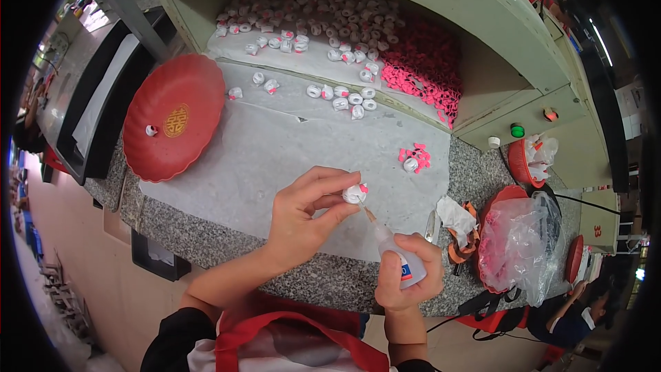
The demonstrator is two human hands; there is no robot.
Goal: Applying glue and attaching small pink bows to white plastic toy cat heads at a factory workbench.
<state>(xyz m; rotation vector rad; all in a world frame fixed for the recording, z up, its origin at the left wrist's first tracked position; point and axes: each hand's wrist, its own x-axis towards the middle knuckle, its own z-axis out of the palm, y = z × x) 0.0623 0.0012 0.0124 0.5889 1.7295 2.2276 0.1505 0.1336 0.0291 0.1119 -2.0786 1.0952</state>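
Between the thumb and fingers of my left hand [296, 220] is a small round white piece [354, 195] with a pink bit on its side. My right hand [413, 279] grips a translucent squeeze bottle [387, 241] with a narrow nozzle and a blue label. The nozzle tip points up at the underside of the white piece, touching or very near it. Beyond my hands, a small heap of pink pieces [418, 153] lies on the white paper sheet [275, 145] with another white ball [411, 164] beside it. Several more white balls [341, 92] sit farther back.
A green-grey shelf [475, 0] arches over piles of white balls [310, 10] and pink pieces [420, 79]. At left, a red scalloped plate [144, 155] holds one ball. Bagged red baskets [492, 213], orange tape [460, 251] and crumpled paper [454, 215] crowd the right. A person [585, 320] sits far right.
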